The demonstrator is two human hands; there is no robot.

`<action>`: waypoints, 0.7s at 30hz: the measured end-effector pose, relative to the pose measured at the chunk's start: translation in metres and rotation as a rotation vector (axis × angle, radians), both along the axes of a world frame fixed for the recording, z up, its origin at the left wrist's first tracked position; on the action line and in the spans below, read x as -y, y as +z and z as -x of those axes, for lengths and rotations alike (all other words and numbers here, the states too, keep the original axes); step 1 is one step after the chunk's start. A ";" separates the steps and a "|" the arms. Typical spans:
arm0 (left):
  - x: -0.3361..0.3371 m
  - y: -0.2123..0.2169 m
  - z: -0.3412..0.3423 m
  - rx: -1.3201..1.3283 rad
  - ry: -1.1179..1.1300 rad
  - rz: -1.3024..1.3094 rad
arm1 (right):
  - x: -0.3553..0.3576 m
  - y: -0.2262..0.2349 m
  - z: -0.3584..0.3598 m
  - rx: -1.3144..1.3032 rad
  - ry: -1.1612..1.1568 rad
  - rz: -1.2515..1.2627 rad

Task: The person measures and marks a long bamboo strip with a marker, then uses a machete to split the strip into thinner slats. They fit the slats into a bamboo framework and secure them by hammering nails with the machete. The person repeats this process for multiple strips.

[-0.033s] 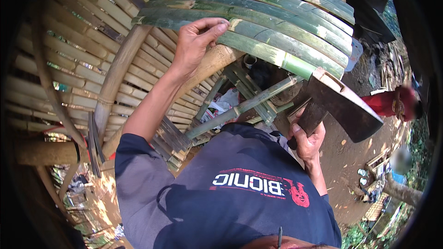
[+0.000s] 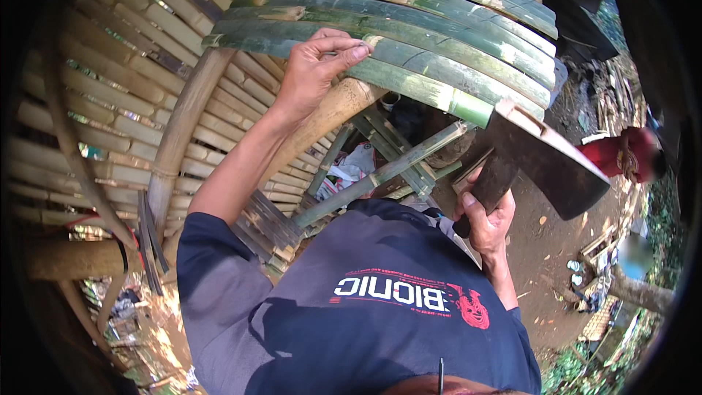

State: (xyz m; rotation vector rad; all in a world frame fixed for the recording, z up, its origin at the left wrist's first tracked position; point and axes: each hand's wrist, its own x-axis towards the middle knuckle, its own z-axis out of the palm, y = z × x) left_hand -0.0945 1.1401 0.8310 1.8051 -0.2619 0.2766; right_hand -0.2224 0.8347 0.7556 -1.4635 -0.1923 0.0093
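Observation:
My left hand is raised over the near edge of a row of green split-bamboo slats. Its thumb and forefinger are pinched together at the nearest slat. What lies between the fingertips, if anything, is too small to make out. My right hand grips the short dark handle of a hatchet, to the right of my chest. The hatchet's broad dark blade points down and to the right, and its blunt end appears right by the cut end of the nearest slat.
A thick bamboo pole supports the slats from below. To the left spreads a bamboo slat panel with a curved post. A slanting green pole lies beneath. A person in red is at the right, above some sandals.
The view has shifted slightly. My left hand sits a little farther right along the near slat, still pinched. The hatchet stays in my right hand in nearly the same place.

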 end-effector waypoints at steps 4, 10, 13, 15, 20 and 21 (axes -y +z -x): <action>-0.005 0.005 -0.019 -0.195 -0.114 0.020 | -0.029 0.033 -0.007 -0.034 -0.099 0.034; -0.009 -0.016 -0.032 -0.145 -0.187 -0.063 | -0.057 0.047 -0.011 -0.119 -0.157 0.096; -0.010 -0.011 -0.032 -0.073 -0.209 -0.169 | -0.070 0.052 -0.010 -0.134 -0.194 0.134; -0.013 -0.011 -0.035 -0.066 -0.246 -0.160 | -0.077 0.057 -0.012 -0.137 -0.208 0.188; -0.015 -0.008 -0.033 0.009 -0.253 -0.214 | -0.091 0.068 -0.020 -0.099 -0.246 0.335; -0.015 -0.008 -0.032 0.034 -0.253 -0.213 | -0.092 0.068 -0.021 -0.054 -0.248 0.383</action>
